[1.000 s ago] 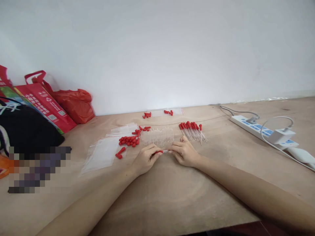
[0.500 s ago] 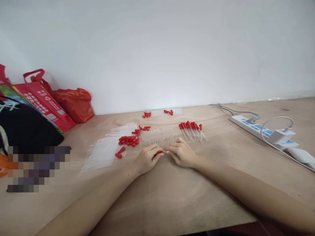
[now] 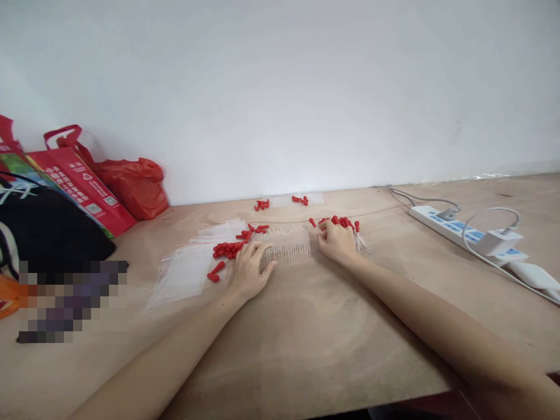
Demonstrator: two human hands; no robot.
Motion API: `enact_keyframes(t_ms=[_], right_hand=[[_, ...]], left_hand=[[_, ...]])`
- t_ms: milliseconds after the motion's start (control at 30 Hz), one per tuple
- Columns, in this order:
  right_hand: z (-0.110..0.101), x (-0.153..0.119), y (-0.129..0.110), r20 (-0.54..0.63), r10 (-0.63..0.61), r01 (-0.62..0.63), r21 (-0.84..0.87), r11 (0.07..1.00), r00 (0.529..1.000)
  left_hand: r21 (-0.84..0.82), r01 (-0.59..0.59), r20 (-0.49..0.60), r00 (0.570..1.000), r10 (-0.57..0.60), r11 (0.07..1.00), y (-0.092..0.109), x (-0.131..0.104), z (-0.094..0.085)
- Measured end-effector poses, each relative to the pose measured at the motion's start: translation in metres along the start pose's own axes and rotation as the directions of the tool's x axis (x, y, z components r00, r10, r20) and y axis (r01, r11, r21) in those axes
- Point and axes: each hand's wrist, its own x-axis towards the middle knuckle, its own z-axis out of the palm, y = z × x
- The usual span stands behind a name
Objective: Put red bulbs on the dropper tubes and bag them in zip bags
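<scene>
My right hand (image 3: 336, 240) pinches a dropper with a red rubber bulb (image 3: 312, 222), at the left side of a row of assembled droppers (image 3: 345, 222). It partly covers that row. My left hand (image 3: 252, 268) is open, thumb apart, its fingertips at the loose red rubber bulbs (image 3: 227, 251) and the left end of the thin clear tubes (image 3: 286, 242). Those tubes lie side by side in a row between my hands. Two more red bulbs (image 3: 215, 270) rest left of my left hand.
Clear zip bags (image 3: 179, 277) lie at the left. Farther back is another bag (image 3: 317, 198) with red bulbs (image 3: 262, 205) nearby. A power strip (image 3: 455, 224) with cables stands right; red bags (image 3: 135, 184) and a black bag (image 3: 56, 227) are left, against the wall.
My hands have moved apart. The right one carried a red-bulbed dropper up and right to the dropper row; the left one opened and shifted to the loose bulbs.
</scene>
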Motion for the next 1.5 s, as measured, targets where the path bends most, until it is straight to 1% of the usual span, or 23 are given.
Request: enact_keyframes(t_ms=[67,133,233,300,367,433,533,600,700,833,933,1033,1133,1200,1300,1400,1433,1500], right_hand=[[0.005,0.01,0.0,0.015,0.058,-0.057,-0.057,0.997,0.998],[0.009,0.016,-0.001,0.045,0.084,-0.078,-0.109,0.991,0.995],[0.012,0.018,-0.001,0.088,0.085,-0.071,-0.15,0.986,0.993],[0.012,0.018,-0.001,0.081,0.062,-0.049,-0.159,0.986,0.995],[0.012,0.017,-0.002,0.057,0.042,-0.033,-0.153,0.988,0.997],[0.012,0.016,-0.006,0.053,0.036,-0.028,-0.136,0.99,0.998],[0.012,0.015,-0.016,0.11,0.054,-0.039,-0.127,0.991,0.992],[0.012,0.015,-0.023,0.161,0.072,-0.049,-0.14,0.989,0.984],[0.012,0.015,-0.031,0.222,0.098,-0.061,-0.167,0.984,0.97],[0.011,0.018,-0.035,0.302,0.151,-0.101,-0.175,0.979,0.941],[0.012,0.019,-0.036,0.322,0.168,-0.12,-0.163,0.979,0.932],[0.013,0.019,-0.036,0.305,0.162,-0.118,-0.159,0.98,0.938],[0.013,0.017,-0.035,0.267,0.145,-0.107,-0.153,0.982,0.953],[0.012,0.015,-0.034,0.22,0.133,-0.103,-0.143,0.984,0.966],[0.01,0.009,-0.032,0.109,0.089,-0.078,-0.104,0.992,0.99],[0.008,0.0,-0.024,0.027,-0.017,0.017,-0.005,1.0,0.999],[0.008,-0.004,-0.019,0.011,-0.07,0.069,0.046,0.997,0.997],[0.007,-0.014,-0.009,-0.023,-0.204,0.205,0.168,0.964,0.979]], left_hand=[[0.025,0.014,0.009,1.0,-0.014,1.0,-0.002,-0.001,-0.001],[0.049,0.025,0.014,1.0,-0.026,0.998,-0.003,-0.002,0.0],[0.083,0.038,0.001,0.999,-0.038,0.996,-0.005,-0.002,0.002],[0.11,0.05,-0.022,0.999,-0.048,0.993,-0.007,-0.001,0.003],[0.147,0.082,-0.059,0.996,-0.074,0.986,-0.009,0.0,0.002],[0.194,0.136,-0.119,0.986,-0.114,0.972,-0.013,0.003,0.001],[0.272,0.214,-0.221,0.963,-0.155,0.938,-0.022,0.007,-0.002],[0.318,0.243,-0.252,0.954,-0.166,0.916,-0.028,0.009,-0.004],[0.373,0.277,-0.232,0.952,-0.2,0.886,-0.035,0.01,-0.006],[0.439,0.32,-0.179,0.947,-0.268,0.839,-0.037,0.013,-0.009],[0.486,0.321,-0.154,0.947,-0.282,0.813,-0.039,0.014,-0.012],[0.507,0.308,-0.138,0.951,-0.277,0.805,-0.042,0.014,-0.014],[0.503,0.29,-0.146,0.957,-0.251,0.814,-0.045,0.014,-0.014],[0.491,0.273,-0.153,0.962,-0.226,0.827,-0.045,0.014,-0.014],[0.459,0.248,-0.181,0.966,-0.184,0.853,-0.043,0.014,-0.017],[0.37,0.198,-0.214,0.969,-0.124,0.907,-0.033,0.013,-0.017],[0.316,0.165,-0.204,0.974,-0.103,0.934,-0.028,0.012,-0.016],[0.173,0.078,-0.133,0.99,-0.056,0.982,-0.015,0.007,-0.011]])
